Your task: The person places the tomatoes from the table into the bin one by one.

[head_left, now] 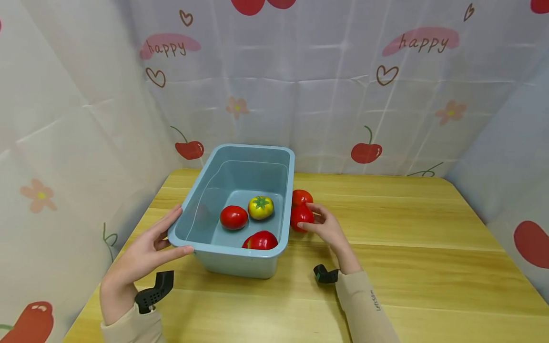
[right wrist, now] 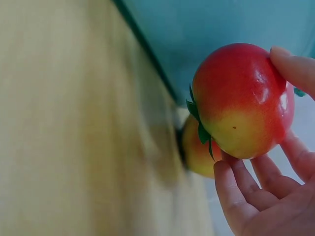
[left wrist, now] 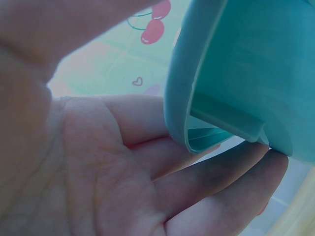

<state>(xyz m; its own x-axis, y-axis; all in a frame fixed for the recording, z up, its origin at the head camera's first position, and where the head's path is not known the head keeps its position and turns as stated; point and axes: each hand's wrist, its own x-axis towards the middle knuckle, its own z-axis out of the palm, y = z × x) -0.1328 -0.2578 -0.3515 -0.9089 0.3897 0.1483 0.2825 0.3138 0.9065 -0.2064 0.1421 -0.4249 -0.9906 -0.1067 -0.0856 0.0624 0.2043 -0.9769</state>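
My left hand (head_left: 139, 252) is at the near left corner of a blue plastic bin (head_left: 289, 190), thumb along the front rim and nearly straight fingers against the left side. In the left wrist view those fingers (left wrist: 211, 191) reach under the rim. Beside the bin's right wall, my right hand (head_left: 330, 228) holds a glossy red tomato (right wrist: 241, 93) between thumb and fingertips; it has a yellowish patch and green leaves. Another tomato (head_left: 302, 196) sits just behind it, partly hidden. Inside the bin are a red tomato (head_left: 233, 217), a yellow one (head_left: 260, 208) and red fruit (head_left: 262, 240) partly hidden by the front wall.
The bin stands on a wooden table (head_left: 407, 228), left of the middle. A white curtain (head_left: 326, 109) with printed cherries and hearts hangs behind the table and along its sides. Black camera mounts (head_left: 154, 291) are strapped at both wrists.
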